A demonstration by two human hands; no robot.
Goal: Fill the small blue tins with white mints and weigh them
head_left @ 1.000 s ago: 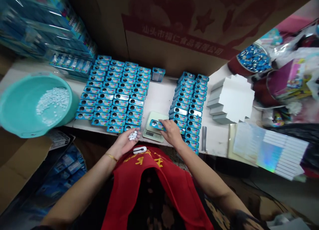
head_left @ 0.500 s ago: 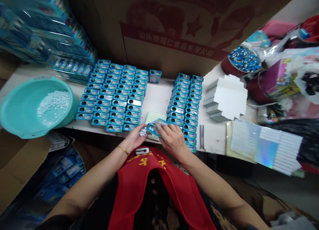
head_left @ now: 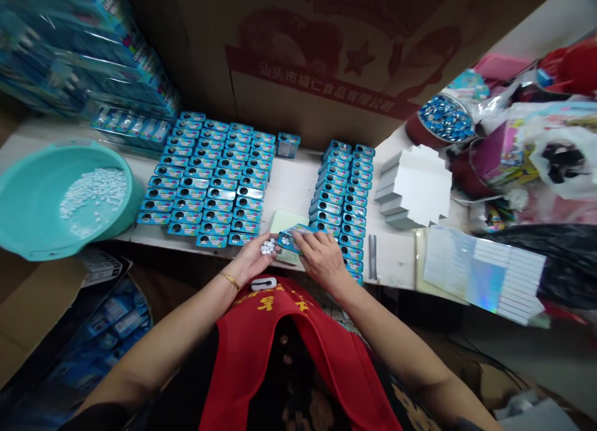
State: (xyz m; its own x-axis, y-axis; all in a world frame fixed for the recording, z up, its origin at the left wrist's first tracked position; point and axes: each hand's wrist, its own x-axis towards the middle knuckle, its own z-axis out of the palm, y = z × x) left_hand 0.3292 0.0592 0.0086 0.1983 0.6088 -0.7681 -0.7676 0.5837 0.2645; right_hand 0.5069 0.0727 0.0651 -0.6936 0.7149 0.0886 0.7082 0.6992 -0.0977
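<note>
White candy pieces [head_left: 267, 247] lie cupped in my left hand [head_left: 254, 255], palm up. My right hand [head_left: 323, 257] grips a small blue tin [head_left: 290, 240] close beside the left fingers, and some white shows at the tin's near end. Beneath the tin, partly covered, is a pale green scale [head_left: 283, 219] on the table. Rows of blue tins [head_left: 209, 182] stand to the left, and two more columns of tins [head_left: 333, 188] stand just beyond my right hand. The right fingertips are partly hidden behind the tin.
A turquoise basin [head_left: 28, 250] of white pieces stands at far left. Behind the tins rises a big cardboard box [head_left: 289, 95]. Stacked white card [head_left: 415, 182], a metal strip [head_left: 372, 257] and a bowl of blue wrapped pieces [head_left: 443, 135] are on the right. Packed blue boxes [head_left: 135, 76] tower at back left.
The view has shifted slightly. The tin in my right hand has tilted a little and sits slightly farther from the left palm. Both hands keep their hold.
</note>
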